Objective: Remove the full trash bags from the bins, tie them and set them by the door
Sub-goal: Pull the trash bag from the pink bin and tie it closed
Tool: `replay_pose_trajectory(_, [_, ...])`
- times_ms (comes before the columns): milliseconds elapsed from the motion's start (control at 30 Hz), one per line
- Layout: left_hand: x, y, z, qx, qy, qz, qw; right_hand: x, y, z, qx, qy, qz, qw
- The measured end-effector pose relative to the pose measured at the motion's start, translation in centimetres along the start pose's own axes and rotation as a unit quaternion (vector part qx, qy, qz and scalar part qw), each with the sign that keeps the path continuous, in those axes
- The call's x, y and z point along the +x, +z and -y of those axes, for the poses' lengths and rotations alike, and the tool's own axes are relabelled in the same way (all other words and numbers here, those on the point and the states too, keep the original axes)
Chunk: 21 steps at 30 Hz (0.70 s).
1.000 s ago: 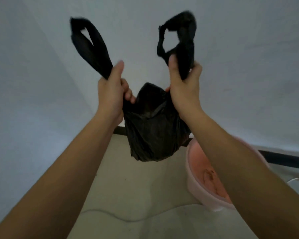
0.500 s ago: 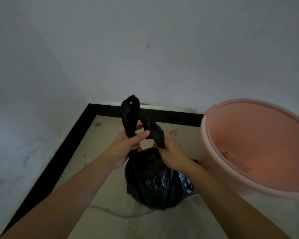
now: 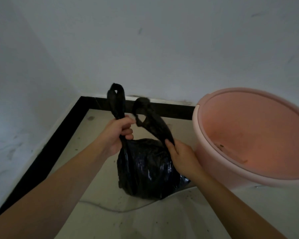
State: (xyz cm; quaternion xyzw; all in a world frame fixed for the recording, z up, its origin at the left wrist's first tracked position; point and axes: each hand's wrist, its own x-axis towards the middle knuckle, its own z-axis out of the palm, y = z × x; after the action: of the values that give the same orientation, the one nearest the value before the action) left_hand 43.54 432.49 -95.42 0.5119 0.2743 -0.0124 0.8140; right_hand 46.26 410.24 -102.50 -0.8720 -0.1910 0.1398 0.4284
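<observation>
Removal looks done for this bin, as we judge it: the pink bin point(image 3: 248, 128) on our right shows a bare inner wall with only a few crumbs at the bottom, and the black trash bag point(image 3: 145, 169) is out of it, sitting low on the tiled floor point(image 3: 93, 135) just beside the bin, near the corner where the black baseboard point(image 3: 59, 135) turns. We cannot tell for certain whether the bag rests its full weight on the floor or hangs just above it. Our left grip point(image 3: 118, 133) is clenched round the left handle loop point(image 3: 116, 100), which stands up out of the fist. Our right grip point(image 3: 181, 152) grasps the root of the right handle loop point(image 3: 148, 118), which leans over towards the other. The two loops are apart and uncrossed, so no knot exists yet; tying looks like the step in hand, barely begun. After that, carrying the bag to the door is left, and no door shows in this view. Whether other bins wait we cannot say. A thin cable point(image 3: 110, 208) lies on the floor just in front of the bag.
</observation>
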Motion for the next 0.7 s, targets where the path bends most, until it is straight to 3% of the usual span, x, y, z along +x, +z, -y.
replay_pose_trajectory(67, [-0.4, -0.2, 0.3, 0.029, -0.025, 0.036, 0.999, -0.1, 0.0, 0.6, 0.066, 0.003, -0.036, 0.997])
replay_pose_trajectory(133, [-0.9, -0.3, 0.6, 0.068, -0.055, 0.080, 0.993, 0.2, -0.2, 1.2, 0.051, -0.036, -0.048, 0.997])
replay_pose_trajectory(267, [-2.3, 0.6, 0.6, 0.205, -0.070, 0.180, 0.960, 1.3, 0.3, 1.4, -0.147, -0.178, -0.022, 0.973])
replay_pose_trajectory(333, [-2.2, 1.0, 0.9, 0.223, -0.076, 0.163, 0.958, 1.3, 0.9, 1.1, -0.243, -0.249, -0.027, 0.937])
replay_pose_trajectory(433, [-1.8, 1.4, 0.9, 0.214, -0.105, 0.135, 0.962, 1.3, 0.9, 0.5, -0.272, -0.289, -0.048, 0.917])
replay_pose_trajectory(533, [-1.6, 1.4, 1.0, 0.170, -0.142, 0.155, 0.963, 1.4, 0.0, 0.6, -0.211, -0.253, 0.004, 0.944])
replay_pose_trajectory(600, [-1.7, 1.5, 1.1, 0.176, -0.141, 0.160, 0.961, 1.3, -0.8, 1.1, -0.141, -0.179, 0.058, 0.972])
replay_pose_trajectory(700, [-2.1, 1.9, 1.2, 0.215, -0.127, 0.144, 0.958, 1.2, -1.5, 2.5, 0.082, -0.030, 0.095, 0.992])
